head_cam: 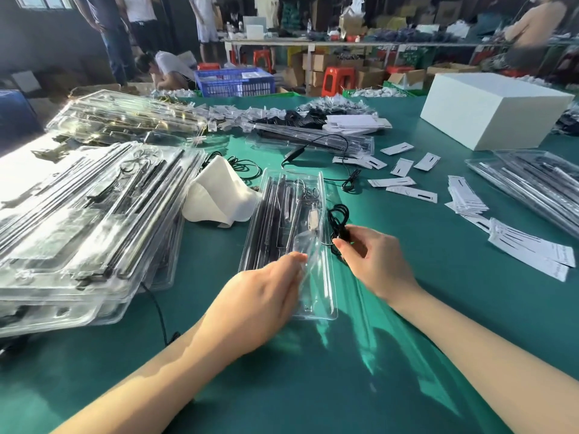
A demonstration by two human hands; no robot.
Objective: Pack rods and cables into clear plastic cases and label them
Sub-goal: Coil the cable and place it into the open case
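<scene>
We are pinching the coiled black cable (340, 222) in our right hand (372, 260), just right of the clear plastic case (289, 242), whose long axis is running away from us; our left hand (260, 296) is holding its near edge with curled fingers.

Left stack of cases (78, 220) edge-cropped

A: Where does the view sit?
B: One wide-angle camera on the person's head, looking forward and down along both forearms onto the green matted worktop (313, 386).
A: How near?
B: Close above the near edge; straight lines bow at the frame's sides. The far room shows along the top.
</scene>
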